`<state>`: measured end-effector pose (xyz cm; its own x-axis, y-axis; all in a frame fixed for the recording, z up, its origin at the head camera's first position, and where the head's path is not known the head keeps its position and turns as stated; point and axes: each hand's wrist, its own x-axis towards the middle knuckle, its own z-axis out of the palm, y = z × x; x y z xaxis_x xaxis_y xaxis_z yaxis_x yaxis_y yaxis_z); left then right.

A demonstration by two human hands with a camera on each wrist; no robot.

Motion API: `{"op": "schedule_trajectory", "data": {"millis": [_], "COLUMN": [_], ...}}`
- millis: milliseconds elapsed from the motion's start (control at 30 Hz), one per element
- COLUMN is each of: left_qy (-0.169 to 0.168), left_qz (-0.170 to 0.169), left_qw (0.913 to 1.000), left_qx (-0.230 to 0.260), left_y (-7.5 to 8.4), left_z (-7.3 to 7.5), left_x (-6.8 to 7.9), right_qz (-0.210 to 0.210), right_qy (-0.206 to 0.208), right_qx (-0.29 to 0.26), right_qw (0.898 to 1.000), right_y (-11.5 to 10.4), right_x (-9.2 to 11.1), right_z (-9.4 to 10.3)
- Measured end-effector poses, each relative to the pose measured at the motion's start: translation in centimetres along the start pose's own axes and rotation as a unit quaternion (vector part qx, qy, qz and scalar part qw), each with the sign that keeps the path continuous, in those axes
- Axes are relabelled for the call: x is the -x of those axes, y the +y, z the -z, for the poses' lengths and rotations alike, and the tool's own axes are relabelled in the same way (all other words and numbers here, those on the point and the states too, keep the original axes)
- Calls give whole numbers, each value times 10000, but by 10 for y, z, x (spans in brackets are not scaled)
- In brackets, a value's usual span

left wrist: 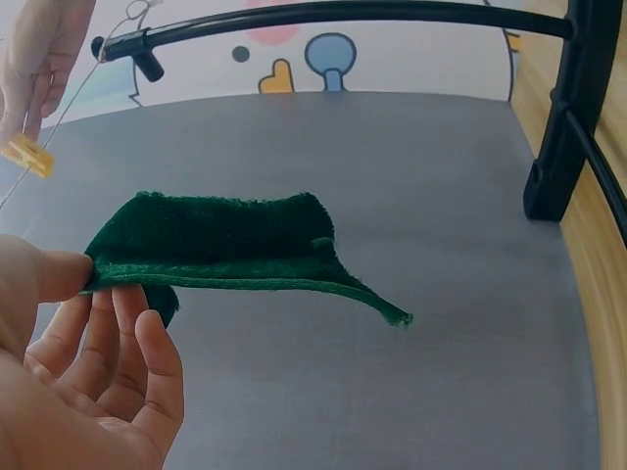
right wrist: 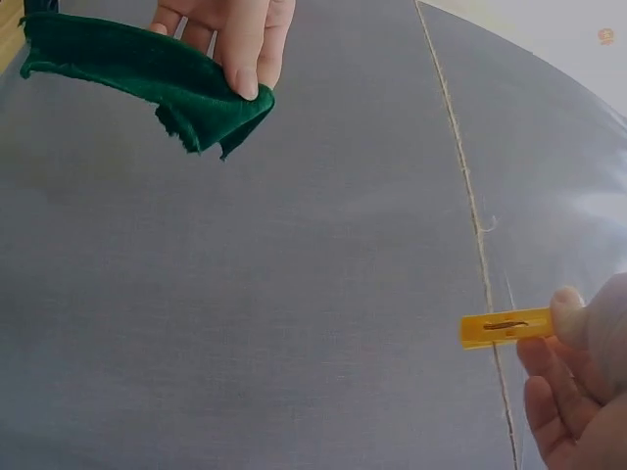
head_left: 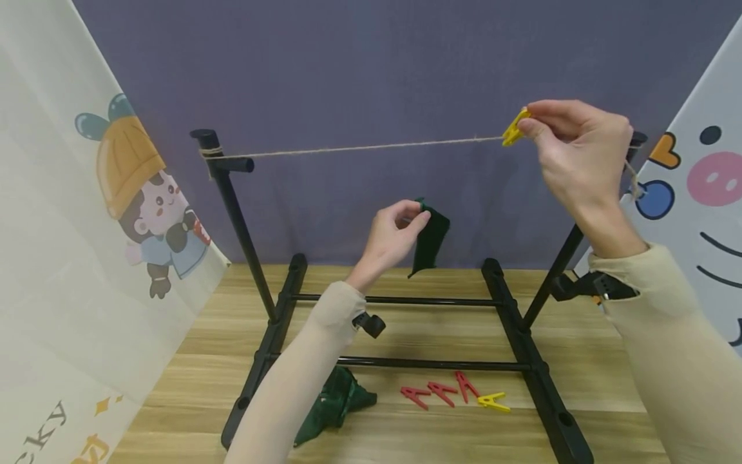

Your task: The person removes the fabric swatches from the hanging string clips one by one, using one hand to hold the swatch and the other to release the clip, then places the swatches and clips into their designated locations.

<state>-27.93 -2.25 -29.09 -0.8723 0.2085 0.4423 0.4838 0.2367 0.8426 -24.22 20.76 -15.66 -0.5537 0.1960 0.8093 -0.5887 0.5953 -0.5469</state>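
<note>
Between thumb and fingers, my left hand [head_left: 394, 238] pinches the top corner of a small dark green cloth [head_left: 431, 238], which hangs below the string. In the left wrist view the green cloth [left wrist: 216, 240] shows a frayed edge and a narrow tail. My right hand [head_left: 582, 151] pinches the handle end of a yellow clothespin [head_left: 514, 127], up at the right part of the string [head_left: 359, 148]. The clothespin's [right wrist: 495, 327] front end overlaps the string in the right wrist view. The cloth is apart from both string and clothespin.
A black frame [head_left: 240, 232] stands on the wooden table [head_left: 203, 361], the string tied between its posts. Another green cloth [head_left: 339, 399] lies crumpled at the front, partly behind my left forearm. Several red clothespins [head_left: 442, 392] and a yellow clothespin [head_left: 493, 402] lie to its right.
</note>
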Motion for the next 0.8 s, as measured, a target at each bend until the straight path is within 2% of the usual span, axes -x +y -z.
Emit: {"op": "schedule_trajectory", "data": {"millis": [167, 333, 567, 800], "left_qy": [28, 94, 81, 154], "left_qz": [50, 14, 78, 120], "left_qw": [10000, 10000, 9999, 9998], "left_qx": [-29, 17, 23, -14], "left_y": [-4, -7, -12, -20], "left_z": [4, 7, 13, 22], "left_x": [2, 3, 6, 11], "right_qz": [145, 169, -61, -642], "right_qy": [201, 422, 695, 690], "right_qx": [-63, -356, -1211, -1356], "right_qw": [9997, 9983, 9902, 9863], "right_y": [-9, -18, -19, -17], "right_x": [3, 6, 6, 7], "right_z": [1, 2, 8, 16]}}
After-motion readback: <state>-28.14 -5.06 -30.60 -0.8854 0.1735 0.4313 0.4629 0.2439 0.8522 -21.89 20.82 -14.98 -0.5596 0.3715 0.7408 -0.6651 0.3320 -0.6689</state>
